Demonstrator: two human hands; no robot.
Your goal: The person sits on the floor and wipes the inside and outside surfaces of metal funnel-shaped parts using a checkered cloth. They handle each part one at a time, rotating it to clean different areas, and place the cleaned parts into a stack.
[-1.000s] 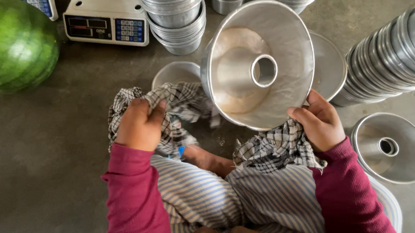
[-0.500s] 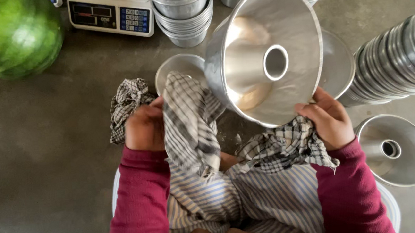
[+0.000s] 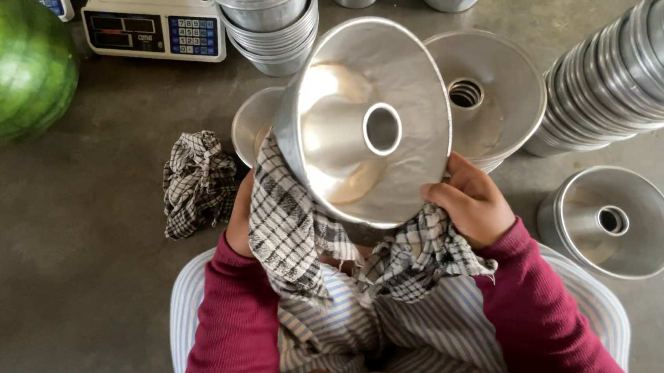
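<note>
a green watermelon (image 3: 4, 69) is seen at far left, a white scale (image 3: 153, 24) with a blue keypad beside it on the grey floor (image 3: 68, 306). a checked cloth (image 3: 288, 221) is draped over the left hand (image 3: 239, 220), whose grip cannot be told. a tilted aluminium tube pan (image 3: 366, 122) is gripped at its lower rim by the closed right hand (image 3: 469, 204). stacked pans (image 3: 620, 73) crowd the right edge; bare floor lies lower left.
</note>
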